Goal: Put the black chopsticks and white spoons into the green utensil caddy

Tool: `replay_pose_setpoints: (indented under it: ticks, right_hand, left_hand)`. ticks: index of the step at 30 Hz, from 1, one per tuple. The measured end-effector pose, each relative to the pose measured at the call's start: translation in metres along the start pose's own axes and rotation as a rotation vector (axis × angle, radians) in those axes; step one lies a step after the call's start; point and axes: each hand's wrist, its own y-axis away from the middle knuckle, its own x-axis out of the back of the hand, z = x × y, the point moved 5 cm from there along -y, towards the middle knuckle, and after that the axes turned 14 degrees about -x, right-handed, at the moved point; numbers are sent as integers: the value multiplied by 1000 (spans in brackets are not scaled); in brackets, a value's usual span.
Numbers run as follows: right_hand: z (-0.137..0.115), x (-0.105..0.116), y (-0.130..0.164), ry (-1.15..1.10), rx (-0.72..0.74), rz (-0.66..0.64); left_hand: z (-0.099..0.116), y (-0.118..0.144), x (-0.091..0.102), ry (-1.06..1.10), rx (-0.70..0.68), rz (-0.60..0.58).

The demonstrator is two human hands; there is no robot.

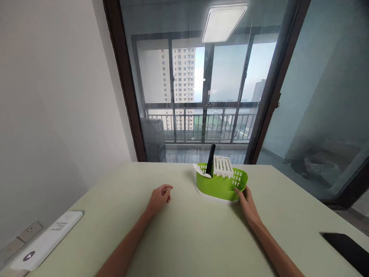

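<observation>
A person sits at a pale green worktop (187,238) set before a tall glass door, both bare forearms stretched across its surface. The right hand (247,203) rests against the near right side of a green plastic basket (216,186), fingertips touching its perforated wall close to the white base rim; the fingers lie against the wall and rim in a light hold rather than a full wrap, and whether they pinch the rim cannot be told from here. The basket stands upright on the far middle of the worktop, just right of centre. Inside it, a white slatted insert (223,166) sits toward the back, a dark, slim upright object (210,158) leans out of the left compartment, and a white spout-like piece (198,170) juts from the left rim.

The left hand (160,197) lies on the worktop well apart from the basket, to its left, fingers loosely curled inward and holding nothing.

At the near left edge, a long white power strip (47,239) lies diagonally beside a wall socket (29,232). A flat black object (347,250) rests at the near right corner. Beyond the glass, a balcony railing (198,125) and tower blocks fill the view, with a ceiling light (223,21) reflected above.
</observation>
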Motion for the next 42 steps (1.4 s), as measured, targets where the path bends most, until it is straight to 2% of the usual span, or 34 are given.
replay_pose_setpoints:
  ticks: [8,13,16,19,23,28,31,37,42]
  right_hand:
    - [-8,-22,20,-22,-33,-108]
    - [-12,-27,27,-21,-16,-176]
    - [-12,-26,28,-15,-1,-198]
    - [-10,-26,27,-9,7,-207]
    - [-7,-28,23,-11,13,-213]
    - [-4,-32,18,-9,13,-215]
    - [-3,-33,18,-3,9,-204]
    - [1,-32,17,-26,5,-156]
    - [4,-31,16,-68,-2,-128]
  left_hand:
    - [-10,-4,-1,71,8,81]
    - [-18,-8,2,121,-10,140]
    - [-15,-16,10,141,-33,210]
    - [-1,-33,19,144,-50,249]
    - [35,-73,21,146,-102,191]
    - [88,-135,-3,86,-150,50]
    - [108,-163,-24,33,-119,-28]
    - [123,-190,-55,-32,-70,-65]
    - [119,-188,-60,33,-73,-12]
